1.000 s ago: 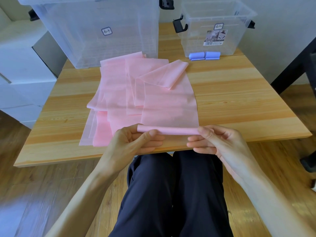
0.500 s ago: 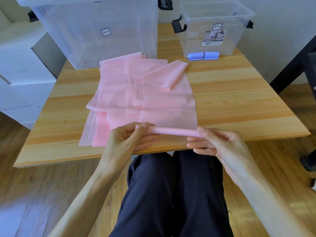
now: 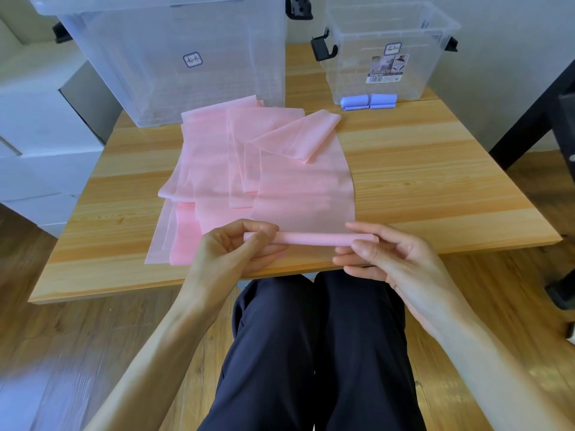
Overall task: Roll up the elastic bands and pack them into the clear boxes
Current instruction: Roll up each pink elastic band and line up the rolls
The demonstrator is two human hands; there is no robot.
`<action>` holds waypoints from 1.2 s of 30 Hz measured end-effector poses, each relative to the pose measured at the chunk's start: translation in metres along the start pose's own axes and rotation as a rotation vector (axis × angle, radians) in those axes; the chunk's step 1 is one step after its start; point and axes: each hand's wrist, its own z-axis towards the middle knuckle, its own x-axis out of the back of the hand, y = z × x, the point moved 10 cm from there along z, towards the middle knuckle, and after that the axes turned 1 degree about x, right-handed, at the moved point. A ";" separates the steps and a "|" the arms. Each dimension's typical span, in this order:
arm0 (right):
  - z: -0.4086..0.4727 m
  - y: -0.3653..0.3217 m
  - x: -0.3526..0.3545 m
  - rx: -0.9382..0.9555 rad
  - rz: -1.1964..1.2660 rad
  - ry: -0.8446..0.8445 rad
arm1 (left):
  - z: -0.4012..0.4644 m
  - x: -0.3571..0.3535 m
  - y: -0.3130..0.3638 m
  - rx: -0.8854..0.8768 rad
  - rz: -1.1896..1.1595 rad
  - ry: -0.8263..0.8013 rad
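— Head view: hands?
— Left hand (image 3: 230,253) and right hand (image 3: 382,259) at the near edge of the wooden table (image 3: 435,188), each pinching one end of a pink roll (image 3: 311,238), thumb over, fingers under.
— Rest of that band?
— Pink band (image 3: 305,197), flat, running away from the roll; far end folded over. More pink bands (image 3: 205,157) overlapping on the left, spread toward the large clear box (image 3: 174,57).
— Open room?
— Bare wood right of the bands, out to the right edge. Small clear box (image 3: 389,51) at the far right, two blue rolls (image 3: 368,102) just before it. Dark trousers (image 3: 314,353) below the near edge.
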 end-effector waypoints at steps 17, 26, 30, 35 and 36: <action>0.000 0.003 0.012 0.028 0.061 0.082 | 0.001 -0.009 -0.001 0.005 0.089 -0.047; 0.001 0.001 0.012 0.021 0.020 0.078 | 0.004 -0.014 0.002 -0.034 0.225 -0.072; 0.003 -0.003 0.003 0.065 -0.019 0.023 | 0.007 -0.012 0.005 -0.083 0.282 -0.039; 0.004 -0.004 0.000 0.087 -0.042 0.007 | 0.008 -0.015 0.005 -0.103 0.288 -0.066; 0.003 -0.003 0.000 0.085 -0.039 0.003 | 0.008 -0.014 0.005 -0.102 0.281 -0.061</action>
